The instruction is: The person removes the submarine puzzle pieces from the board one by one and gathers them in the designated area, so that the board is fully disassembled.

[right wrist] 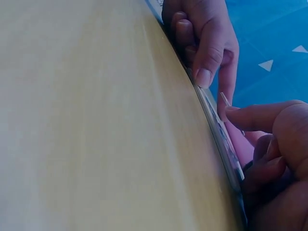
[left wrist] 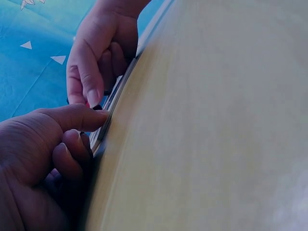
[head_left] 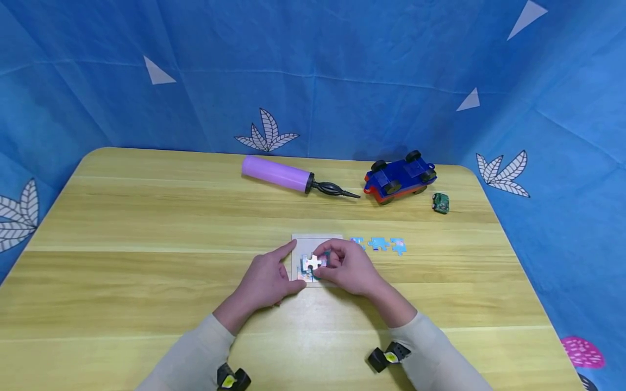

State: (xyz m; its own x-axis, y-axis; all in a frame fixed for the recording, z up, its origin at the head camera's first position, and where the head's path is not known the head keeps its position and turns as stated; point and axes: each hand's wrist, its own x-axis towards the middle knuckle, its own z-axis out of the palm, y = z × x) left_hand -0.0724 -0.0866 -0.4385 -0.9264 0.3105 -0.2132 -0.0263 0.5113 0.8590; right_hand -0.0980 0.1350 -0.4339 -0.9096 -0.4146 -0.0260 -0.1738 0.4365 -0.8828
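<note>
The right hand (head_left: 349,266) pinches a white jigsaw piece (head_left: 313,262) over the pale square puzzle board (head_left: 315,241) at mid-table, while the left hand (head_left: 266,279), forefinger extended, steadies the board's edge. Seating this piece seems the step in hand; it likely needs its tabs aligned, then pressed flat.

No readable text, label, brand, number or sign appears in any view. The puzzle pieces (head_left: 377,244), the purple hand pump (head_left: 277,174), the blue toy car (head_left: 400,176) and the wooden table (head_left: 146,233) carry no lettering that can be made out.
</note>
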